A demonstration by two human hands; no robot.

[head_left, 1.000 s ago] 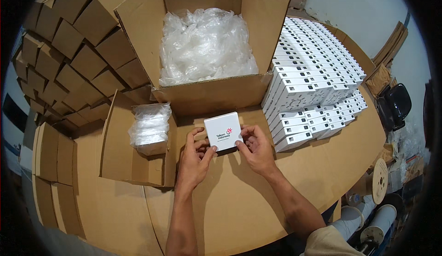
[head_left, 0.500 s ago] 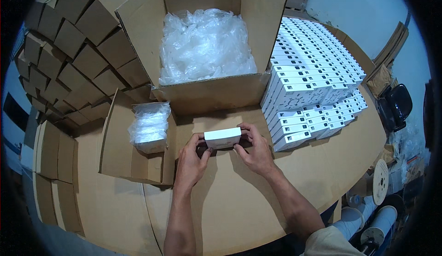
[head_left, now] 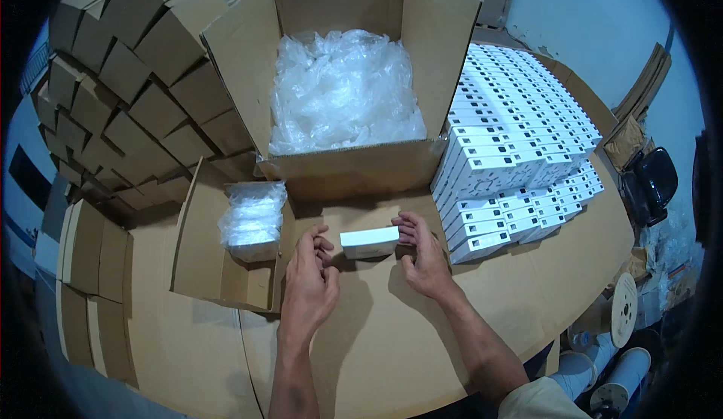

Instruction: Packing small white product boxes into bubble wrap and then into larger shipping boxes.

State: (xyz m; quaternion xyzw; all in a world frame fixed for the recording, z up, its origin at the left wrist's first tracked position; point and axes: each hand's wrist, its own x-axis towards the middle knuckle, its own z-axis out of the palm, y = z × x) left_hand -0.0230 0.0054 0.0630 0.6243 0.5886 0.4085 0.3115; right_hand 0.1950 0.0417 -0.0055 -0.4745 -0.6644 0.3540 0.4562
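A small white box [head_left: 369,243] stands on the cardboard-covered table between my two hands. My left hand [head_left: 310,287] is open to its left, fingers loosely bent, with a gap between them and the box. Close by the box's right end is my right hand [head_left: 425,262], thumb and fingers apart; whether a fingertip still touches the box I cannot tell. Left of my left hand stands an open carton [head_left: 197,257] holding a row of items in clear plastic wrap [head_left: 252,219].
Behind the white box stands a large open carton [head_left: 354,174] filled with clear plastic bags [head_left: 346,91]. White boxes [head_left: 520,133] are stacked in rows at right. Brown cartons [head_left: 143,95] are piled at far left. Beside the table are spools [head_left: 621,310] and a black chair [head_left: 649,185].
Both hands have let go of the white box and opened. My left hand has drawn away to the left, while the right has shifted slightly off the box's right end.
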